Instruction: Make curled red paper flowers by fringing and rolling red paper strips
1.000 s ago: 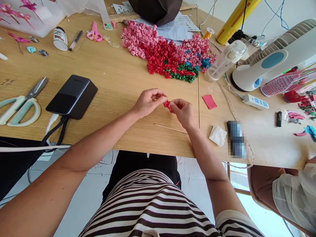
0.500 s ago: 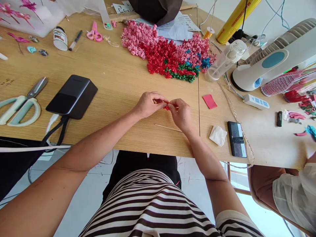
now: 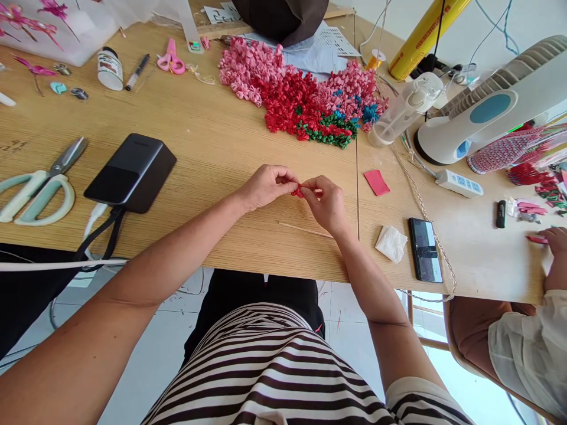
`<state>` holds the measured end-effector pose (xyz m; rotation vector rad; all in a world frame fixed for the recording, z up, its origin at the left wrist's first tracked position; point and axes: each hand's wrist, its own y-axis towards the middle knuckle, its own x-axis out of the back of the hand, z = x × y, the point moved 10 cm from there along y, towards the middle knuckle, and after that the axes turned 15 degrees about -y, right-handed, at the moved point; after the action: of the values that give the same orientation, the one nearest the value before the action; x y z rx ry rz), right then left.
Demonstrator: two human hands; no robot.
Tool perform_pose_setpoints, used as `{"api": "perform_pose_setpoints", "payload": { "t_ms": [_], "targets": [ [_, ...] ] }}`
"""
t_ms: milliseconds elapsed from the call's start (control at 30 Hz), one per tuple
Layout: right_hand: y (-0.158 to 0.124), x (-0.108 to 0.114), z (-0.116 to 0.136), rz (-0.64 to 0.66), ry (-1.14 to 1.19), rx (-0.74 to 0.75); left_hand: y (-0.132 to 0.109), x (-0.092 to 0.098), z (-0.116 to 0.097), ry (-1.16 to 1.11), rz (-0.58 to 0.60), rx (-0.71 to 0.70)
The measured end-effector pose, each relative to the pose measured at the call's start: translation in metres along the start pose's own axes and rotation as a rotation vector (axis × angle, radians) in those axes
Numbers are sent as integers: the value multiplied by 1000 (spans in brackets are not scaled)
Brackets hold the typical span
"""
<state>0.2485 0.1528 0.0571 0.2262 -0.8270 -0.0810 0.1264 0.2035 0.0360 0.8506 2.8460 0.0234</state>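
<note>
Pale wood-grain tabletop (image 3: 212, 147) filling most of the view, and on it a big heap of pink, red, green and teal paper curls (image 3: 296, 97) as the landmark. Far right of the heap, a white desk fan (image 3: 491, 109) and a yellow roll of plastic wrap (image 3: 425, 35), its print unreadable. Left of the heap, a black box-shaped device (image 3: 130, 172) and large scissors (image 3: 39, 189) with pale green handles. Nearer, right of the heap, a dark phone (image 3: 425, 258), a crumpled tissue (image 3: 391, 244) and a red paper rectangle (image 3: 377, 182). Farther left, a white jar (image 3: 110, 69), its label too small to read.

Directly below the heap, near the table edge, a left hand (image 3: 266, 188) and a right hand (image 3: 326, 203), close together, fingers nearly closed, both pinching a small red paper curl (image 3: 297, 190) above the wood. Just below the right hand, a thin wooden stick (image 3: 305, 230), untouched. At far right, a co-worker's hand (image 3: 559, 248) on a red paper strip (image 3: 537, 239).
</note>
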Motion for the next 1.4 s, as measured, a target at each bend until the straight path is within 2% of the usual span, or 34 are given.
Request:
{"api": "perform_pose_setpoints", "payload": {
  "t_ms": [167, 500, 800, 1133, 1400],
  "targets": [
    [1, 1, 7, 45, -34, 83, -1, -3, 2, -81, 53, 48],
    [-4, 3, 27, -21, -264, 351, 1, -3, 8, -60, 94, 78],
    [-7, 2, 30, -28, -414, 354, 2, -3, 11, -49, 120, 91],
    [-6, 5, 30, -38, -333, 391, 1, -2, 11, -33, 98, 92],
    [-8, 8, 35, -46, -260, 429, 1, -7, 12, -49, 148, 105]
  ]
}}
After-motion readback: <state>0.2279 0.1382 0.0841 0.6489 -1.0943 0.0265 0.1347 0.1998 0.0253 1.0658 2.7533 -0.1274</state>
